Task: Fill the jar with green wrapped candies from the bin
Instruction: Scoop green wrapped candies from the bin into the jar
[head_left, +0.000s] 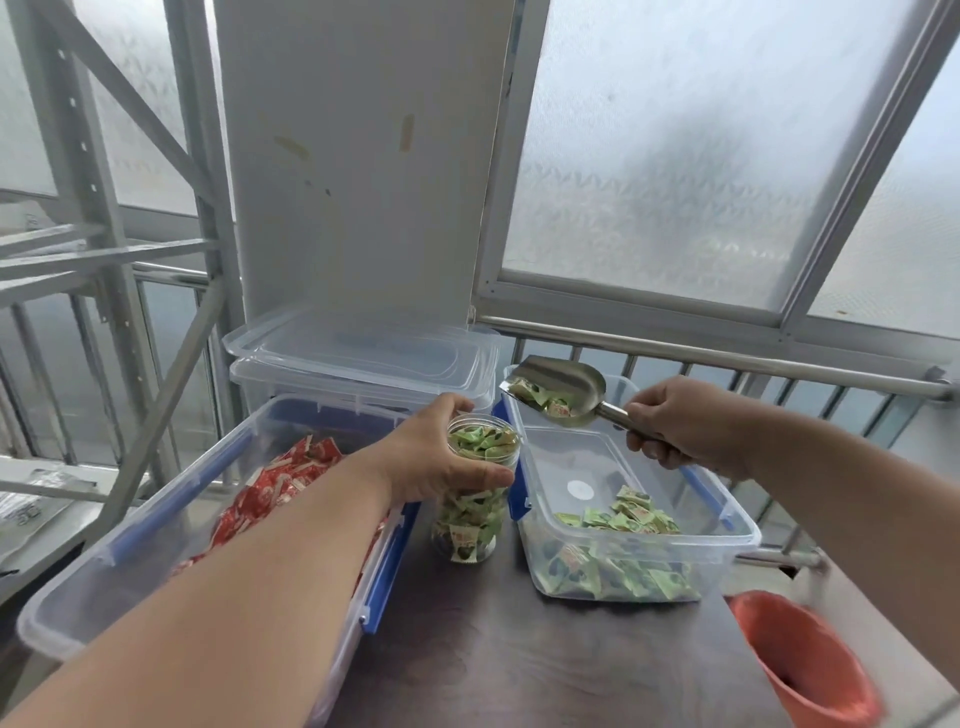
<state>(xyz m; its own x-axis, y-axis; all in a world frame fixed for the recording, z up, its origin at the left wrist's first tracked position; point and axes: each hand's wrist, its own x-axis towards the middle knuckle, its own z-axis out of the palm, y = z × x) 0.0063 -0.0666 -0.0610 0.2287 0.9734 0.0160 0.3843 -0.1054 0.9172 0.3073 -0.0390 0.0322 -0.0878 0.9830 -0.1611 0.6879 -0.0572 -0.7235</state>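
left hand (441, 457) hides jar (475, 499) middle

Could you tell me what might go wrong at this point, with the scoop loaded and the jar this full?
The jar looks filled almost to its rim, so candies tipped from the scoop could overflow onto the table. The scoop mouth looks about as wide as the jar opening, so some may miss and drop beside the green candy bin. The left hand partly covers the jar rim and could deflect candies toward the red candy bin.
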